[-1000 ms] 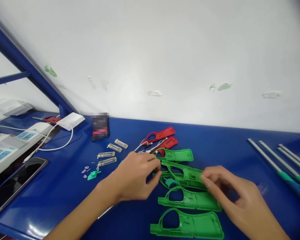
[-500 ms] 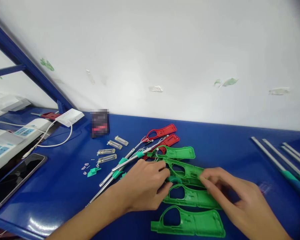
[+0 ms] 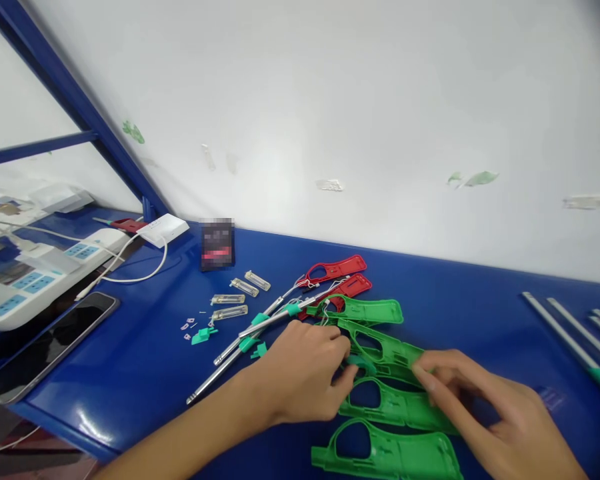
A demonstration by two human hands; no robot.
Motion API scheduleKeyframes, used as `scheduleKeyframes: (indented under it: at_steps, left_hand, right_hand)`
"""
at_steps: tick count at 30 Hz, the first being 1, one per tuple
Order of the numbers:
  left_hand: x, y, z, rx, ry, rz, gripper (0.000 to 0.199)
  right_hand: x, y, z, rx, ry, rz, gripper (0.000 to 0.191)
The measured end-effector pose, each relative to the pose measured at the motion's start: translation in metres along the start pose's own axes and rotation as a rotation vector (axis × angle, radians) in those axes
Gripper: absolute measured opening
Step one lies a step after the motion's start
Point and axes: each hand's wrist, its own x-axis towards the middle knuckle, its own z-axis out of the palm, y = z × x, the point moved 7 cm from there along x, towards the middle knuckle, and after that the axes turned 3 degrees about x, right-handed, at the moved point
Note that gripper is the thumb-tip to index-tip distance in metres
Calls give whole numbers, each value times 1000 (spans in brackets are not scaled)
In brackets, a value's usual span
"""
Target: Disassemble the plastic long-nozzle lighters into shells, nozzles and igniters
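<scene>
Several green plastic shells with oval openings lie in a column on the blue table; the nearest green shell is untouched. My left hand has its fingers closed at the left end of an upper green shell, beside a small teal-green part; the fingertips are partly hidden. With thumb and forefinger, my right hand pinches the right end of that same shell. Behind them lie two red shells with white wires, and metal rods with teal pieces.
Clear narrow parts, tiny bits and a teal clip lie left of the rods. Farther left are a phone, a power strip and a white box. Silver rods lie at the right, before a white wall.
The view has shifted, so the table items appear farther right. Both hands keep nearly the same position at the green shell.
</scene>
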Motion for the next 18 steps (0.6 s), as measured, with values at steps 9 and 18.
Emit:
scheduleKeyframes:
  at_steps: [9, 18]
  left_hand:
    - [-4, -7, -41, -100, 107, -103, 22]
    - [-78, -97, -88, 97, 347, -534, 24]
  right_hand:
    - [-10, 18, 4, 7, 11, 64, 24]
    - [-15, 23, 7, -16, 24, 42, 26]
